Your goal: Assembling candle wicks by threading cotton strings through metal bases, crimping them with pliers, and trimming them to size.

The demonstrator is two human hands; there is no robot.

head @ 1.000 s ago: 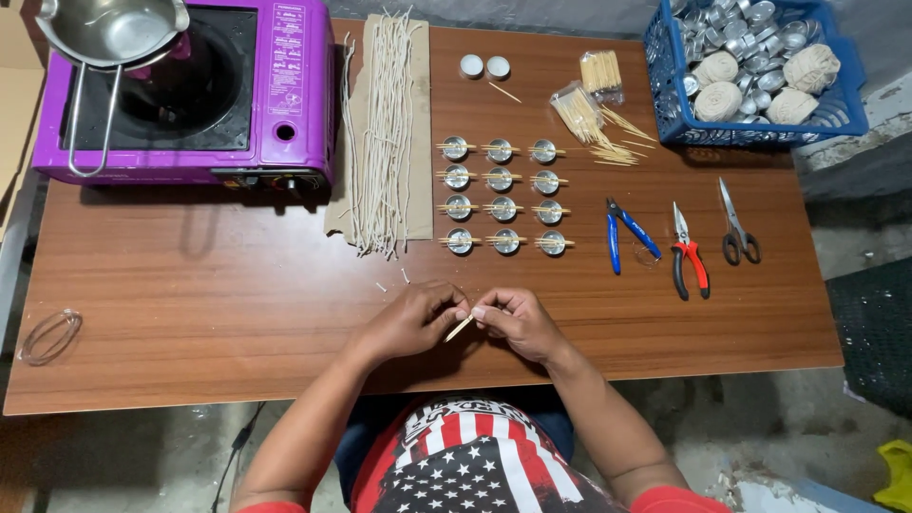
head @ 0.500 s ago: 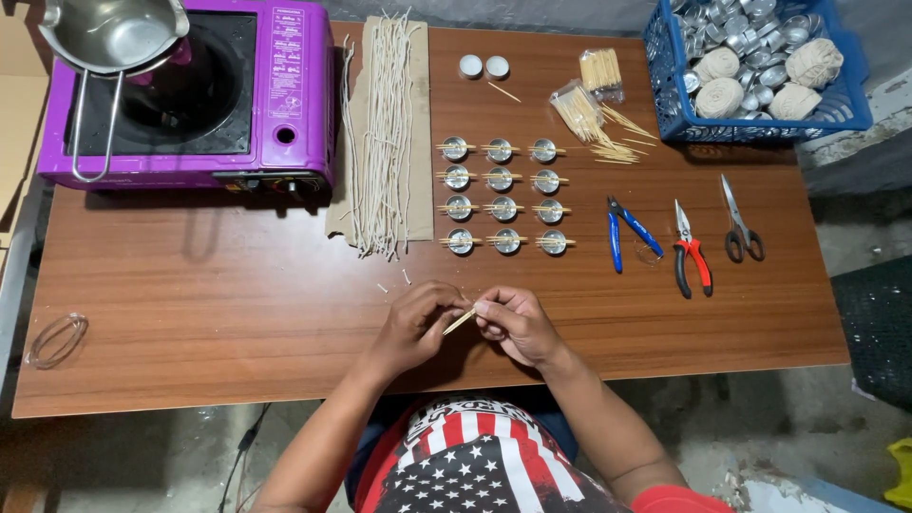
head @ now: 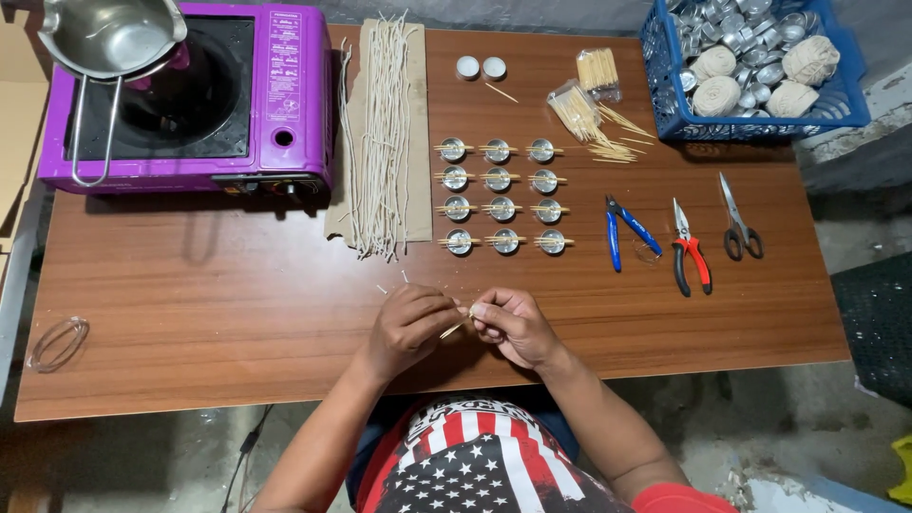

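Here we are looking down on a brown table, and we are working from the biggest things to the smallest. A purple stove is sitting at the far left corner with a steel pot on its burner, and a blue basket of metal cups and balls of string is standing at the far right corner. Between them a bundle of pale wicks is lying on a strip of cardboard. Beside it twelve small metal cups are standing in a grid, each with thin sticks laid across its rim; we are judging these as done, while the many cups in the basket are waiting. Blue pliers, red cutters and scissors are lying to the right.

At the near edge our left hand and right hand are meeting, fingers pinched closed on a small stick held just above the table, between the two hands. We cannot tell whether a wick is being held with it, since the fingers are covering most of it.
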